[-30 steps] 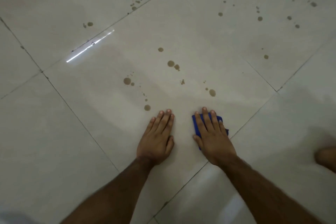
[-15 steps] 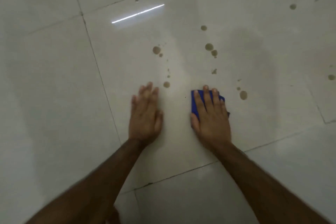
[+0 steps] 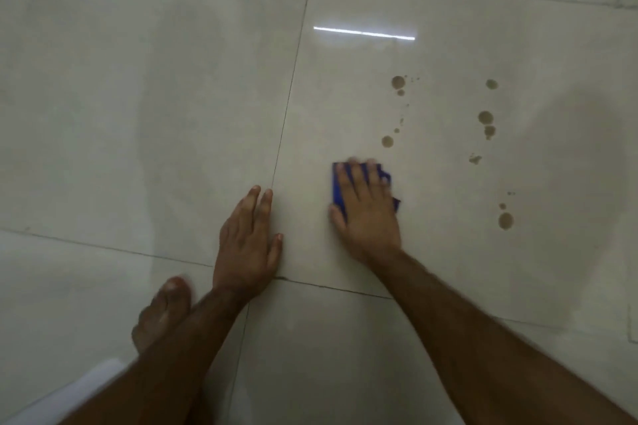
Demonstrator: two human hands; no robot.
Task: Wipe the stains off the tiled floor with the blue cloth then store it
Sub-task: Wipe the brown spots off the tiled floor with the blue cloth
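Blue cloth [image 3: 337, 188], folded into a small pad, lies flat on a pale, glossy tiled floor [image 3: 172, 97], seen from the head camera looking down. The person's right hand [image 3: 366, 214] presses on top of it, palm down, fingers [image 3: 348, 179] extended and slightly apart, covering most of the cloth rather than pinching it. The fingertips are blurred. The left hand [image 3: 247, 245] rests flat on the bare tile beside a grout line, fingers close together, holding nothing. Brown stains [image 3: 485, 117] dot the floor beyond and to the right of the cloth; the nearest spot [image 3: 387, 141] sits just past the fingertips. A bare foot [image 3: 162, 310] shows near the left forearm. Judging from this, the loosely held pad could slide out from under the palm, or wet drops could smear instead of lifting.
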